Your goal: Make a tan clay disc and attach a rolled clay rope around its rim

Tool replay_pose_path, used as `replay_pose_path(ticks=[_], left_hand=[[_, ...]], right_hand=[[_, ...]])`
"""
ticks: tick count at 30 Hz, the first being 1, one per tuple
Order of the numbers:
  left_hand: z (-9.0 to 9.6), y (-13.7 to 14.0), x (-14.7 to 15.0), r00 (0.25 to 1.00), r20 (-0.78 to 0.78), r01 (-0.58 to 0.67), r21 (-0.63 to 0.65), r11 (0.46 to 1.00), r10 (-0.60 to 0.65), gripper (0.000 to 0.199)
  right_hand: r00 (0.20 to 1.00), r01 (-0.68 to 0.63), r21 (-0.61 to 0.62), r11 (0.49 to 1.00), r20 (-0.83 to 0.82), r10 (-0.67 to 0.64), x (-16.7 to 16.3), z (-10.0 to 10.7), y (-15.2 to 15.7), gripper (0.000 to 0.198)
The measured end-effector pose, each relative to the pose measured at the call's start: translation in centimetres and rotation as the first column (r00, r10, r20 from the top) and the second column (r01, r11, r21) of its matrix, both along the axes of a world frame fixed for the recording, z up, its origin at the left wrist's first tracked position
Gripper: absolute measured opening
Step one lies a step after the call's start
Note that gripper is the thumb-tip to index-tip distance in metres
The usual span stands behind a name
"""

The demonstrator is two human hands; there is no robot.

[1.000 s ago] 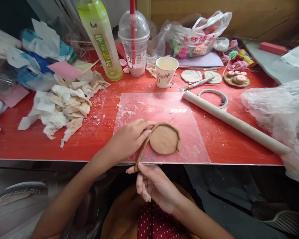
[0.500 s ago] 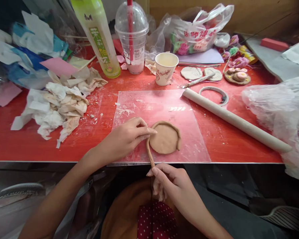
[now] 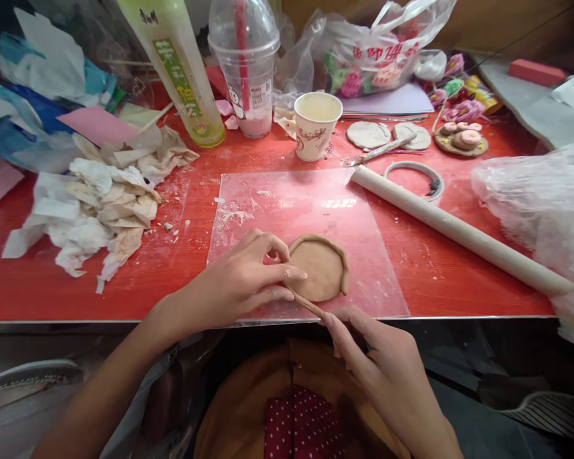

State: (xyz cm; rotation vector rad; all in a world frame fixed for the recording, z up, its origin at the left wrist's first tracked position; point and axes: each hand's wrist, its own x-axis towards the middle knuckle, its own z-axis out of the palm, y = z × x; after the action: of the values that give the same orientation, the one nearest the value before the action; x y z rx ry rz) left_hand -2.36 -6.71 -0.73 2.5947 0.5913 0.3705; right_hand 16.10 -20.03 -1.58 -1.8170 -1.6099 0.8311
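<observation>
A flat round clay disc [image 3: 317, 271] lies on a clear plastic sheet [image 3: 287, 197] near the table's front edge. A brown clay coil [image 3: 310, 307] runs along the disc's left, far and right rim, and its loose end stretches toward me. My left hand [image 3: 253, 274] is closed at the disc's left side, thumb and fingers pinching the coil against the rim. Between finger and thumb, my right hand [image 3: 377, 350] grips the coil's loose end just off the table edge. Part of the disc's left rim is hidden by my left fingers.
Crumpled tissues [image 3: 110, 210] lie on the left, with a green-labelled bottle [image 3: 176, 76] behind. A domed plastic cup [image 3: 246, 76] and a paper cup [image 3: 317, 131] stand at the back. A long roller [image 3: 459, 229] and a tape ring [image 3: 437, 172] lie right, beside a plastic bag [image 3: 540, 197].
My right hand has moved right, swinging the coil's loose end toward the disc's near side. My left fingers have slid down along the left rim. The view has shifted slightly.
</observation>
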Motion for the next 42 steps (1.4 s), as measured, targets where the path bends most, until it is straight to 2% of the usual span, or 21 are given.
replay_pose_path(ticks=[8,11,14,16,18,21,23,25,29,34,38,42], left_hand=[[0.0,-0.9,0.8,0.999,0.008,0.05,0.128,0.991,-0.052,0.017],[-0.2,-1.3,1.1,0.999,0.007,0.034,0.181,0.983,-0.036,0.017],[-0.4,-2.0,1.4,1.0,0.012,-0.004,0.26,0.966,0.001,0.017],[-0.5,-2.6,1.6,0.999,0.018,-0.036,0.315,0.948,0.032,0.019],[-0.5,-3.3,2.0,0.998,0.021,-0.057,0.352,0.934,0.053,0.021],[-0.7,-4.3,2.7,0.999,0.012,-0.053,0.399,0.916,0.052,0.021],[-0.9,-4.8,3.2,0.998,0.021,-0.063,0.428,0.902,0.059,0.017],[-1.2,-5.2,3.7,0.995,0.04,-0.098,0.427,0.899,0.089,0.011],[-1.5,-5.4,4.4,0.983,0.093,-0.185,0.405,0.896,0.161,0.007],[-1.6,-5.4,4.9,0.969,0.167,-0.24,0.441,0.865,0.183,0.006],[-1.6,-5.4,5.0,0.967,0.176,-0.248,0.457,0.854,0.187,0.006],[-1.7,-5.5,4.9,0.963,0.185,-0.259,0.447,0.856,0.195,0.007]], right_hand=[[0.972,0.0,0.124,0.992,0.233,-0.029,0.5,0.0,0.4,0.031],[0.951,0.014,0.214,0.977,0.3,-0.079,0.7,-0.1,0.4,0.031],[0.943,0.077,0.285,0.955,0.29,-0.163,1.2,-0.3,0.1,0.027],[0.942,0.122,0.335,0.934,0.258,-0.216,1.7,-0.7,-0.3,0.019],[0.942,0.111,0.405,0.908,0.248,-0.226,2.5,-1.1,-0.5,0.008],[0.942,-0.043,0.48,0.876,0.312,-0.125,4.0,-1.6,-0.3,0.031],[0.921,-0.192,0.483,0.854,0.388,-0.013,5.1,-1.6,0.3,0.042],[0.883,-0.318,0.46,0.829,0.462,0.083,6.1,-1.5,1.3,0.046],[0.817,-0.484,0.403,0.777,0.527,0.236,7.6,-1.5,3.2,0.038],[0.749,-0.647,0.447,0.618,0.528,0.401,8.0,-1.3,4.6,0.026],[0.685,-0.719,0.44,0.538,0.576,0.446,7.9,-0.8,5.5,0.02],[0.639,-0.762,0.419,0.493,0.605,0.474,8.7,-0.6,6.1,0.024]])
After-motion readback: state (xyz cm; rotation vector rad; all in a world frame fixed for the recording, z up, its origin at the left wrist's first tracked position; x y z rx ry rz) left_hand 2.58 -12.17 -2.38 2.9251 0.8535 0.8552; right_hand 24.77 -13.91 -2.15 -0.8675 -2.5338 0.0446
